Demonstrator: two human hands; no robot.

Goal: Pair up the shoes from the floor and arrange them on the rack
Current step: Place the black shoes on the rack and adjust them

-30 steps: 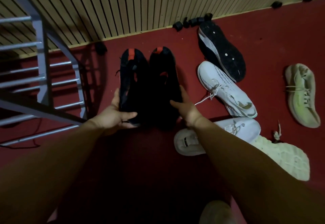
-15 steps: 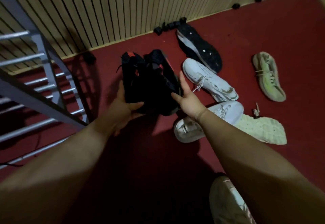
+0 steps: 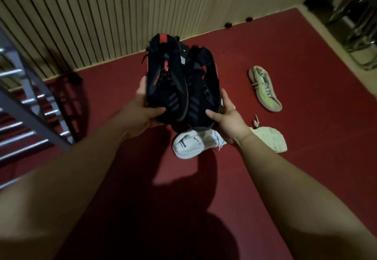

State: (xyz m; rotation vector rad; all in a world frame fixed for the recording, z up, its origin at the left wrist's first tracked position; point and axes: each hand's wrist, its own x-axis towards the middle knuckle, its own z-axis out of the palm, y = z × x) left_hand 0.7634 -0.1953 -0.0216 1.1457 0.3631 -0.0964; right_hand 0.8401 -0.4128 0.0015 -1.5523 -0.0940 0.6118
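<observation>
Two black shoes with red accents are held side by side above the red floor. My left hand (image 3: 145, 110) grips the left black shoe (image 3: 163, 80) at its near end, thumb over the top. My right hand (image 3: 226, 119) grips the right black shoe (image 3: 201, 94) the same way. The grey metal shoe rack (image 3: 26, 108) stands at the left, its bars showing no shoes. Under my right hand lies a white shoe (image 3: 190, 144), partly hidden. A pale green shoe (image 3: 264, 88) lies upright on the floor to the right, and its mate (image 3: 269, 138) lies sole-up nearer me.
A ribbed beige wall (image 3: 102, 21) runs along the back. Small dark objects (image 3: 228, 24) sit at its base. Chrome chair legs (image 3: 359, 35) stand in the far right corner. My shadow covers the red floor (image 3: 306, 66) close to me.
Both hands have lifted the black pair off the floor and raised it toward me. The view swung right, so the black-soled shoe and one white shoe are hidden behind the pair.
</observation>
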